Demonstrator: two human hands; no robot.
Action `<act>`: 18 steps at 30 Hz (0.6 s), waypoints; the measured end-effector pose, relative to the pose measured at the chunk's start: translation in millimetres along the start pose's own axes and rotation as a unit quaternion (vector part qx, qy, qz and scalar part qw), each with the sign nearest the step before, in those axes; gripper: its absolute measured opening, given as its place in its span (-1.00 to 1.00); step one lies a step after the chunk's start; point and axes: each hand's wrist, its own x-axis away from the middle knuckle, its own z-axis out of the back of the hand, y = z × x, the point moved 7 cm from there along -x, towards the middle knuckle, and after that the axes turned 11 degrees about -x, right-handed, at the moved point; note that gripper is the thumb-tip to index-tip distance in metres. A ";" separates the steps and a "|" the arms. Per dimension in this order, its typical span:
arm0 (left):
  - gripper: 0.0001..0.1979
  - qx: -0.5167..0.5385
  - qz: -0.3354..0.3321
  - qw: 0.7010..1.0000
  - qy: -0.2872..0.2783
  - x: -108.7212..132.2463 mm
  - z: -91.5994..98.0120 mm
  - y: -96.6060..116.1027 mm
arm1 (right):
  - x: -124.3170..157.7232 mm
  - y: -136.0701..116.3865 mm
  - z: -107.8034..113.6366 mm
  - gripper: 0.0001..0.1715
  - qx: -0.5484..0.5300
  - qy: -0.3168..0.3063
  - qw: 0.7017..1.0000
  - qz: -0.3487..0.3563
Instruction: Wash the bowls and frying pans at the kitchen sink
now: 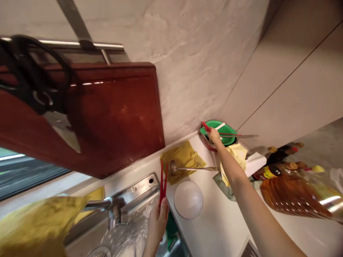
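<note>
My left hand (158,218) is closed around a pair of red chopsticks (163,180), held upright over the right edge of the steel sink (139,194). My right hand (214,136) stretches far across the white counter (214,221) to the corner and grips the red handle of a utensil (205,126) lying with other utensils in a green dish (227,139). A long metal blade or spatula (246,136) sticks out to the right of that dish.
A ladle (187,168) lies on a yellow cloth (182,157). A white upturned bowl (188,199) sits by the sink. Oil and sauce bottles (289,189) stand on the right. A red-brown cutting board (107,117) and scissors (40,89) hang above; a faucet (112,208) runs water.
</note>
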 end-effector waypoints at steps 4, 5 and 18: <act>-0.43 -0.016 -0.009 0.999 -0.037 -29.5 -26.1 29.8 | -28.4 16.1 -19.1 -0.62 0.018 -0.011 1.000 -0.011; -0.44 -0.016 -0.013 0.999 -0.044 -36.0 -32.2 36.8 | -33.8 19.3 -23.1 -0.62 0.021 -0.011 1.000 -0.012; -0.54 0.037 0.017 0.996 -0.077 -68.0 -69.7 53.4 | -75.5 52.9 -13.8 -0.57 -0.069 -0.032 0.995 0.070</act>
